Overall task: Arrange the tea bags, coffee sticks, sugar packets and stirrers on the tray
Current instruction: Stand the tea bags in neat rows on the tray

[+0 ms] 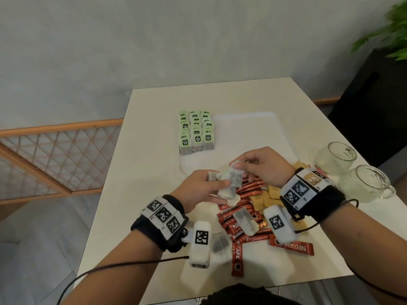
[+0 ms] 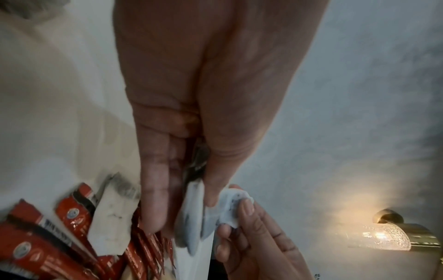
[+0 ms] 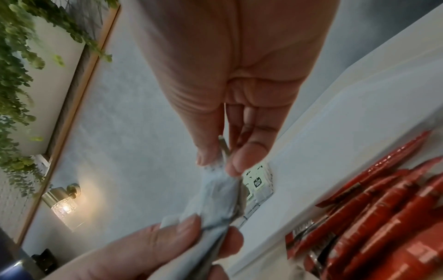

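Observation:
Both hands meet above the near edge of the white tray [image 1: 246, 126], holding a small bunch of tea bags [image 1: 231, 181]. My left hand [image 1: 204, 190] grips the bunch from below and the left. My right hand [image 1: 253, 164] pinches the top of one tea bag [image 3: 220, 189] between thumb and fingers. Three neat rows of green-tagged tea bags [image 1: 196, 133] lie at the tray's left end. Red coffee sticks [image 1: 246, 223] and tan sugar packets [image 1: 266, 197] lie heaped on the table [image 1: 123, 194] under my hands, with loose tea bags [image 1: 244, 219] among them.
Two glass mugs [image 1: 352, 172] stand at the table's right edge, close to my right wrist. A wooden lattice rail [image 1: 55, 155] runs at the left. A dark planter with a green plant [image 1: 385, 40] stands at the back right.

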